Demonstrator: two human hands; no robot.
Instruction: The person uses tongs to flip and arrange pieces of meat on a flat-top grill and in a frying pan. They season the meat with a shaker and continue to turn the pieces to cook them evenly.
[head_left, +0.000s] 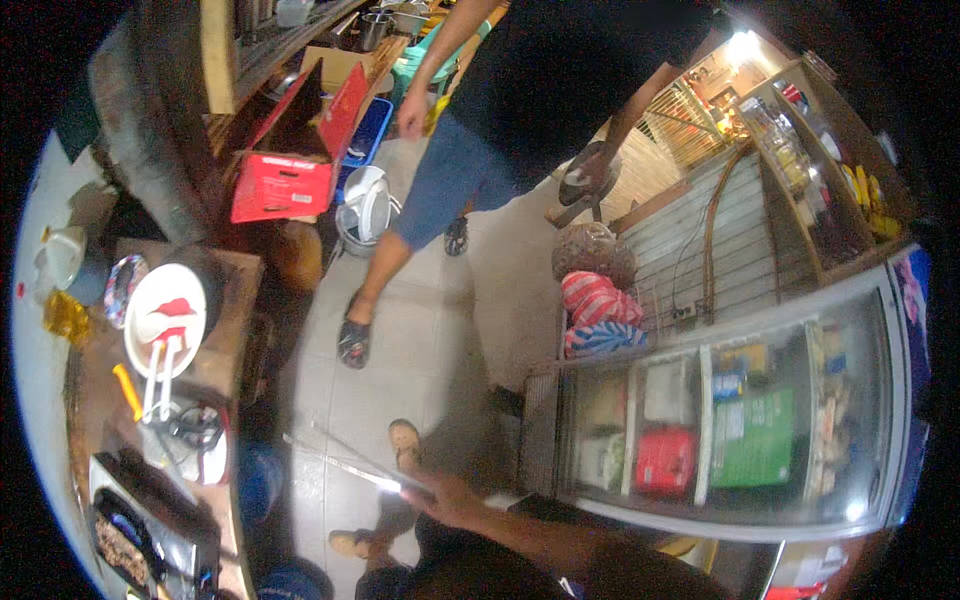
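Observation:
My right hand (450, 499) reaches in from the lower right, closed on one end of what look like long thin metal tongs (352, 469). Their two arms point left over the tiled floor, slightly apart and holding nothing visible. My left hand is out of view. Left of the tongs, a wooden counter (240, 300) bears a white plate (139, 330) with a red patch and white utensils. Below it lie an orange handle (127, 390) and dark-handled items, blurred. A dark pan (120, 551) with brown food sits at the lower left.
Another person (480, 165) in blue shorts stands ahead, one hand on a dark pan-like object (585, 176). A red cardboard box (281, 184) and a white bucket (364, 210) are at upper left. A glass-topped chest freezer (705, 435) and striped bags (600, 300) stand right.

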